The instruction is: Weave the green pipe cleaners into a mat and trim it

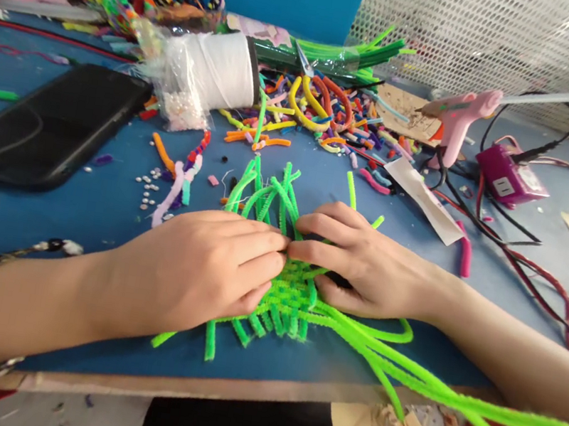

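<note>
On the blue table in front of me lies a woven piece of green pipe cleaners [290,287], darker green strands crossing lighter lime ones. Loose strands stick up at its far side, and long lime ends trail to the right past the table edge. My left hand [201,264] covers its left part, fingers closed together with the tips pressed on the weave. My right hand [358,257] comes in from the right, its bent fingers closed on the strands at the weave's upper edge. Both hands' fingertips meet near the middle, and what lies under them is partly hidden.
A black phone [50,122] lies at left. Behind are a white thread spool [212,72], yellow-and-orange-handled scissors [310,102], cut pipe-cleaner bits and a bundle of green pipe cleaners [330,58]. At right stand a pink glue gun [461,122], a purple box [512,173] and cables.
</note>
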A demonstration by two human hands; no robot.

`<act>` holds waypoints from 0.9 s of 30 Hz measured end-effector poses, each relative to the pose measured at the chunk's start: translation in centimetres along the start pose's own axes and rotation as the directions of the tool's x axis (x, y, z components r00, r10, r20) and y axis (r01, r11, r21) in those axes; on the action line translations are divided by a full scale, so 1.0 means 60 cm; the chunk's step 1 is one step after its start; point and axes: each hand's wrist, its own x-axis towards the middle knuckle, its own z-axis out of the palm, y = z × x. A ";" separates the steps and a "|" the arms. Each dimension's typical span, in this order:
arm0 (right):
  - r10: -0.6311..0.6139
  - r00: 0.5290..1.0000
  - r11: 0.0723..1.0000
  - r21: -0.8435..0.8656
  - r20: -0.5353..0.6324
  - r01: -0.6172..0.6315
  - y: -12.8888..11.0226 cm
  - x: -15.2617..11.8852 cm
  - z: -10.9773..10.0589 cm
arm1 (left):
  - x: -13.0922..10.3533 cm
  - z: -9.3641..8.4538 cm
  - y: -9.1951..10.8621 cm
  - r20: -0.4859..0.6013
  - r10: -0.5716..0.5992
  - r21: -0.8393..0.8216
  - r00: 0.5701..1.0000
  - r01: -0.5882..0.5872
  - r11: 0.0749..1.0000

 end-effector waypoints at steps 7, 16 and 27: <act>0.062 0.994 0.986 0.159 -0.087 -0.048 0.002 -0.004 -0.006 | 0.000 -0.002 -0.002 0.034 0.007 -0.020 0.999 -0.006 1.000; 0.096 0.995 0.989 0.113 -0.022 -0.093 -0.005 -0.006 -0.004 | 0.001 0.001 -0.002 0.050 -0.017 -0.011 0.999 0.017 1.000; 0.298 0.937 0.949 0.164 -0.181 -0.270 -0.039 -0.022 -0.085 | 0.001 -0.010 0.003 0.089 0.141 0.070 0.986 -0.148 0.987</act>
